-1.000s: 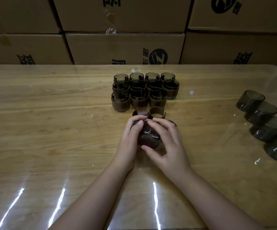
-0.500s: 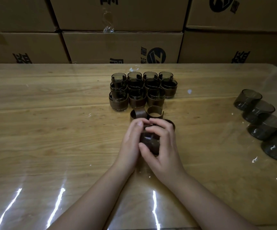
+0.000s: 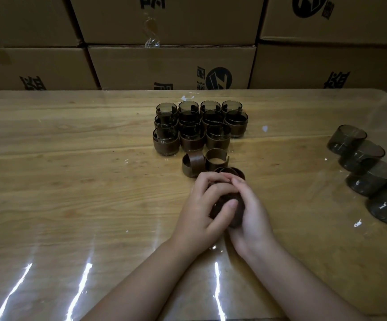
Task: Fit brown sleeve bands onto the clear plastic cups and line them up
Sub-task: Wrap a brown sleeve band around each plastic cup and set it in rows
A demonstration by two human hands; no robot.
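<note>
Brown-banded cup [image 3: 219, 203] is clamped between both hands over the near middle of the desk [image 3: 72, 181]. The left hand [image 3: 199, 209] has its fingers [image 3: 211, 180] curled over the far side and its thumb across the front; the right hand [image 3: 252, 218] wraps it from the right. It's mostly covered, so I can't tell its axis or whether the band is fully seated. Key relation: the block of banded cups [image 3: 199, 128] lies straight ahead, beyond three loose sleeve bands [image 3: 216, 157]. Its front row holds three, with the gap at the right end, slightly right of the held cup, so the right hand is nearer. The path must clear the loose bands. Bare cups [image 3: 368, 167] lie nested well off right.
</note>
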